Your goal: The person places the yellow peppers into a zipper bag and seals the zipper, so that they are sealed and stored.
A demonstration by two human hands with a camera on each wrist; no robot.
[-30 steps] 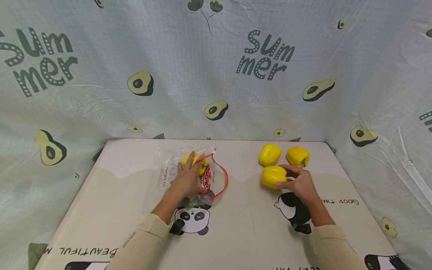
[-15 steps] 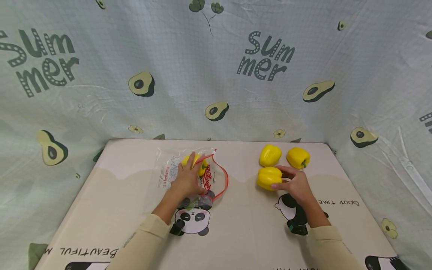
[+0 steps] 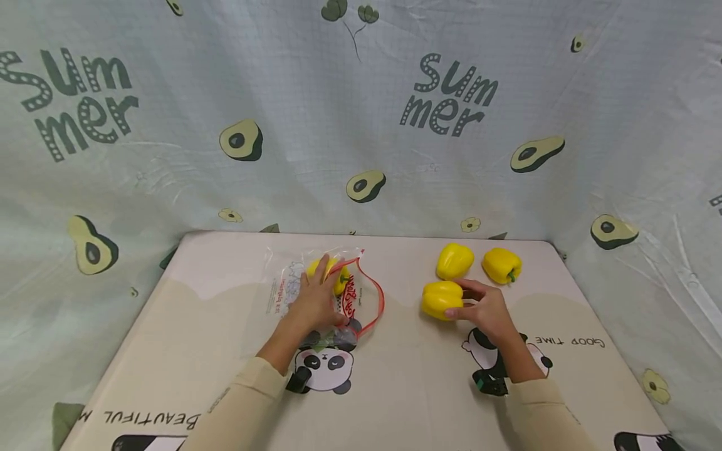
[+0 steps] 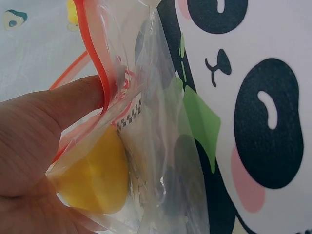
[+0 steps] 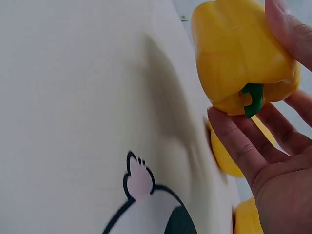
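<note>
A clear zip bag [image 3: 282,294] with a red-edged mouth lies at the table's left, a yellow bell pepper [image 4: 97,170] inside it. My left hand [image 3: 314,304] spreads over the bag, fingers apart. In the left wrist view its thumb [image 4: 80,100] reaches under the red edge, its tip hidden, and keeps the mouth apart. My right hand [image 3: 486,311] grips another yellow bell pepper [image 3: 442,300] between thumb and fingertips. In the right wrist view that pepper is off the table, its green stem towards the palm side.
Two more yellow bell peppers, one at the back [image 3: 454,261] and one beside it [image 3: 501,265], lie behind the right hand. The table [image 3: 395,388] has a panda-print cover. A printed cloth [image 3: 316,113] hangs along its far side.
My right hand has carried its pepper a little left, away from the two others and towards the bag. The left hand has stayed in place on the bag.
</note>
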